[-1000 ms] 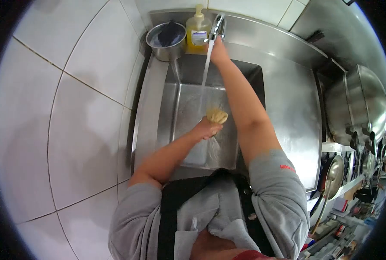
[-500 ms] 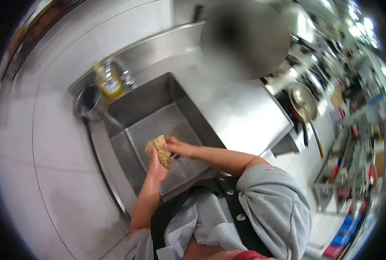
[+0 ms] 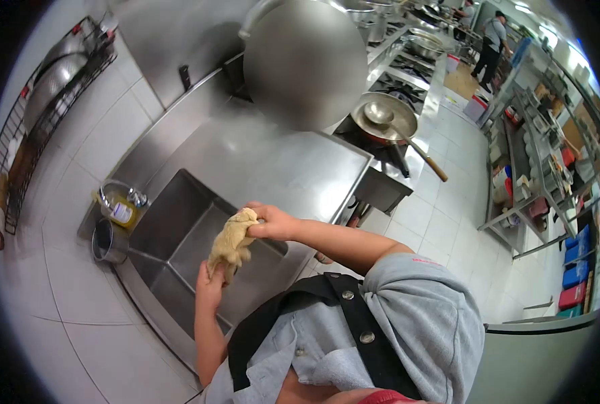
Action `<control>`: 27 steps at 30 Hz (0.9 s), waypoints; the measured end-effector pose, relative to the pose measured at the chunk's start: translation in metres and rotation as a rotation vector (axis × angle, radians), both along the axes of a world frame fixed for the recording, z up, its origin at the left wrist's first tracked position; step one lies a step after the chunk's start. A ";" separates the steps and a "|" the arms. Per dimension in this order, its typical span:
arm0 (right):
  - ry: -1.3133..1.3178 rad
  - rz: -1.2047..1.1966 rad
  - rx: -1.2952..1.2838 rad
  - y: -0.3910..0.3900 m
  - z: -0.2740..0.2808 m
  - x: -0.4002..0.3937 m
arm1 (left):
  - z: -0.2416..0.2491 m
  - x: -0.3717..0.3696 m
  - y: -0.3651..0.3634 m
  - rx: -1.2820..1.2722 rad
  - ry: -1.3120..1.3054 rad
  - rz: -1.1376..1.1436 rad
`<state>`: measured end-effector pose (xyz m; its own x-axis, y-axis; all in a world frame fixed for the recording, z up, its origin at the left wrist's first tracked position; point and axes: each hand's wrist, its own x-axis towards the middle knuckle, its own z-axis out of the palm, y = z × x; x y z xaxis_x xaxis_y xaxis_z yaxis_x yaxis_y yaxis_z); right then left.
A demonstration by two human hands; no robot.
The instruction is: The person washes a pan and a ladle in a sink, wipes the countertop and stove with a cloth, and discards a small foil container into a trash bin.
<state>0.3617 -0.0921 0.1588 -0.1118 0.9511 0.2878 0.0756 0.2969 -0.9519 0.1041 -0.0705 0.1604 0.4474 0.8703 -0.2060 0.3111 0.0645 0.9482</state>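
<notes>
A beige, crumpled cloth (image 3: 230, 240) is stretched out between my two hands over the metal sink basin (image 3: 199, 202). My right hand (image 3: 271, 223) grips its upper end, thumb on top. Lower down, my left hand (image 3: 209, 286) is closed on the other end. The cloth hangs bunched and uneven between them, above the basin's inner walls. Part of the basin floor is hidden behind the cloth and my arms.
At the sink's far left corner stand a yellow liquid bottle (image 3: 121, 212) and a metal pot (image 3: 110, 241). A steel counter (image 3: 273, 161) adjoins the basin. Beyond it, a wok (image 3: 394, 111) with a ladle sits on the stove. Another person (image 3: 494, 44) stands far back near shelves (image 3: 536, 168).
My hands have drawn apart and raised the cloth, which was bunched between them and now hangs extended. The view has turned, showing more of the stove and aisle.
</notes>
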 end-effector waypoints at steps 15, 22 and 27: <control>-0.210 -0.433 -0.035 -0.301 0.090 0.230 | 0.082 0.352 -0.173 0.210 -0.344 -0.923; -0.682 -1.109 0.103 -0.454 0.071 0.311 | 0.111 0.499 -0.283 0.718 -0.153 -1.254; -0.224 -1.341 -0.283 -0.523 0.081 0.328 | 0.101 0.584 -0.331 0.821 0.031 -1.446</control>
<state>0.6893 -0.6152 0.2393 0.9056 0.3897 0.1671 0.3038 -0.3215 -0.8968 0.6885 -0.4016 0.2615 0.9327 -0.3580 0.0430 -0.3163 -0.7551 0.5742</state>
